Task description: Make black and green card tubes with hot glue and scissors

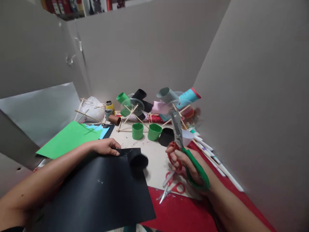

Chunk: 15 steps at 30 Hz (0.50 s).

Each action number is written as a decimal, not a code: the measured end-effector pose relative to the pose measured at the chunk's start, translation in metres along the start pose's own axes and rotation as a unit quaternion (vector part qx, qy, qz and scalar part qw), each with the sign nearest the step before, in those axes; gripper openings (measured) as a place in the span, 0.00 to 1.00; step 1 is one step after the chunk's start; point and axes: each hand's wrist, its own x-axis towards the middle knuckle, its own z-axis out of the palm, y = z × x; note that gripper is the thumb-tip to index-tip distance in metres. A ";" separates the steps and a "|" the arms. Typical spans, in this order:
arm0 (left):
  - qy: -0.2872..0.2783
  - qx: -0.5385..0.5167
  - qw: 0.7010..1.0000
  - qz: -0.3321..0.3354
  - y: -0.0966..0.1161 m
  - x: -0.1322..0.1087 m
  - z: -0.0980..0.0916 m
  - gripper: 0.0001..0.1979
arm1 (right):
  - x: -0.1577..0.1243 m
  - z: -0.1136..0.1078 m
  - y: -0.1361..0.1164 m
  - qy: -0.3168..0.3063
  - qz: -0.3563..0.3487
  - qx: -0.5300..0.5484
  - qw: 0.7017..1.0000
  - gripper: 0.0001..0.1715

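My left hand (pixel 106 147) rests on the far left edge of a large black paper sheet (pixel 101 190), fingers curled onto it. A small black paper roll (pixel 138 161) sits blurred at the sheet's far right corner. My right hand (pixel 185 162) grips big scissors (pixel 180 138) with one red and one green handle, blades pointing up and away and held together. A smaller pair of red-handled scissors (pixel 170 187) lies on the table just below my right hand.
Two green paper cups (pixel 146 131) and a black one (pixel 166 136) stand mid-table. Behind them are paper rolls, wooden sticks and a stick frame (pixel 131 112). Green paper (pixel 69 138) lies left, pens (pixel 212 156) right, red paper (pixel 183 212) in front. Grey partition walls surround the table.
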 end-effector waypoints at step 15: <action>0.106 0.375 0.920 0.027 0.000 0.078 -0.013 0.10 | 0.006 -0.011 -0.001 -0.017 -0.040 -0.060 0.997 0.24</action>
